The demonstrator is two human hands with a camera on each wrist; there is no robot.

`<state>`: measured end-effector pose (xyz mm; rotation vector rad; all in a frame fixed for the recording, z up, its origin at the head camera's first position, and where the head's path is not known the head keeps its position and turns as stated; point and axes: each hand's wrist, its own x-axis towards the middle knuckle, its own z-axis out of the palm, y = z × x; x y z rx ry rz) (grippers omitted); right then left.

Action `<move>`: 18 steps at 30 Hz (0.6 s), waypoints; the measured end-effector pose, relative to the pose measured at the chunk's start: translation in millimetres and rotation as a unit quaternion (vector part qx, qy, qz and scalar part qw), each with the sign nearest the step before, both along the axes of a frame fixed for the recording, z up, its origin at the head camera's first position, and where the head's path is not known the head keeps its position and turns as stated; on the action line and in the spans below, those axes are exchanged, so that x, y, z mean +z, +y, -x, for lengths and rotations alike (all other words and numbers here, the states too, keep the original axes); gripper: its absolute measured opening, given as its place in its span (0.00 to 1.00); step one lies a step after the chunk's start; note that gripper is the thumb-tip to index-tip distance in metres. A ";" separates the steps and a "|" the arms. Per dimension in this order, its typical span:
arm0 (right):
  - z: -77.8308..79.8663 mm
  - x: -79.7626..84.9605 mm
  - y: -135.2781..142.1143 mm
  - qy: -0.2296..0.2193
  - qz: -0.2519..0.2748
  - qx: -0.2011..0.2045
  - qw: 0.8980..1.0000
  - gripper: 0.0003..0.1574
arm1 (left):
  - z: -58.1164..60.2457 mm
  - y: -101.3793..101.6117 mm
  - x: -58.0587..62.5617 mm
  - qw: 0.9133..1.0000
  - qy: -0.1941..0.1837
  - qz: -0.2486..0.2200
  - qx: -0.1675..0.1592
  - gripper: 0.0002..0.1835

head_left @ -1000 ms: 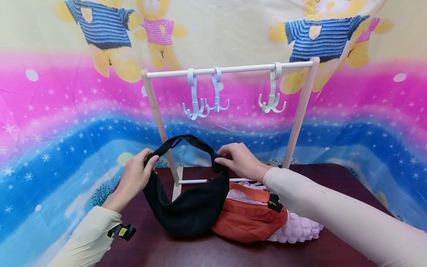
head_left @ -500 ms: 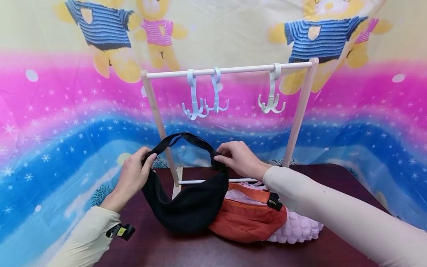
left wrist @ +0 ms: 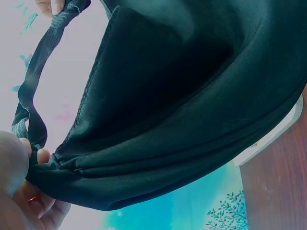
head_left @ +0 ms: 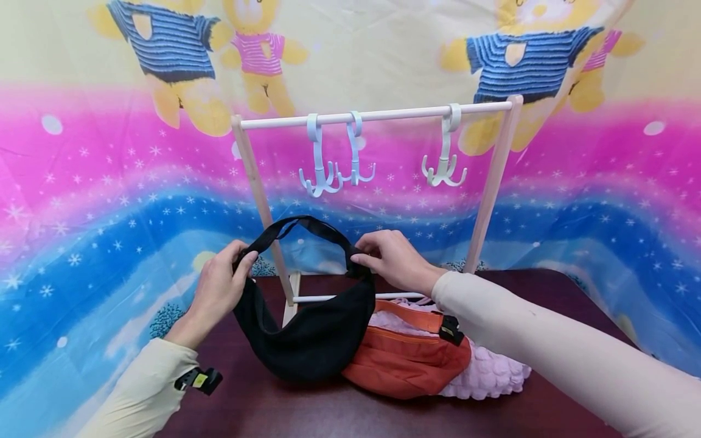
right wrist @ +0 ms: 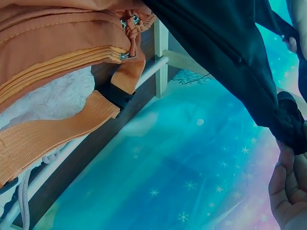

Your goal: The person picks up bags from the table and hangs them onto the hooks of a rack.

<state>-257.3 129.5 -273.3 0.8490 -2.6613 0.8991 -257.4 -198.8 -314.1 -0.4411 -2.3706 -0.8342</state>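
Note:
A black shoulder bag point(head_left: 312, 340) hangs between both hands, its strap point(head_left: 306, 224) arching up in a loop. The left hand point(head_left: 221, 283) pinches the left end of the strap where it joins the bag. At the other end, the right hand point(head_left: 397, 258) pinches the strap by its knot, seen as a bunched black lump point(right wrist: 290, 127) in the right wrist view. Just right of the black bag lies an orange waist bag point(head_left: 411, 362) with a zip and a webbing strap. Beneath and behind it is a pink puffy quilted bag point(head_left: 487, 374), partly covered.
A wooden rack point(head_left: 487, 194) with a white top bar point(head_left: 405, 113) stands at the back of the dark table point(head_left: 230, 407). From the bar hang two pale blue hooks point(head_left: 319, 164) on the left and a cream hook point(head_left: 446, 158) on the right. A printed cloth backdrop point(head_left: 109, 201) surrounds the table.
Both hands and the black bag have shifted very slightly up and left, then stayed almost still. The strap loop sits a little higher. Both grips look the same.

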 end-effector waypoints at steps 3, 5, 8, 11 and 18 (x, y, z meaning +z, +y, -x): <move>0.3 -0.6 -0.4 -0.001 0.000 -0.001 1.000 0.16 | -0.4 0.1 0.0 1.000 0.001 0.000 -0.001 0.10; 0.2 -0.7 -0.5 -0.001 0.001 -0.001 1.000 0.16 | -0.7 0.0 0.2 1.000 0.003 0.001 -0.002 0.10; 0.0 -0.2 -0.8 0.001 0.002 -0.001 1.000 0.16 | -1.1 0.0 0.5 1.000 0.004 0.000 -0.003 0.10; 0.5 0.7 -1.3 0.003 0.003 0.000 1.000 0.16 | -1.2 0.0 1.2 1.000 0.004 -0.002 -0.004 0.10; 1.8 4.6 -2.5 0.007 0.001 0.001 1.000 0.15 | -0.9 0.0 4.2 1.000 0.008 -0.009 -0.002 0.11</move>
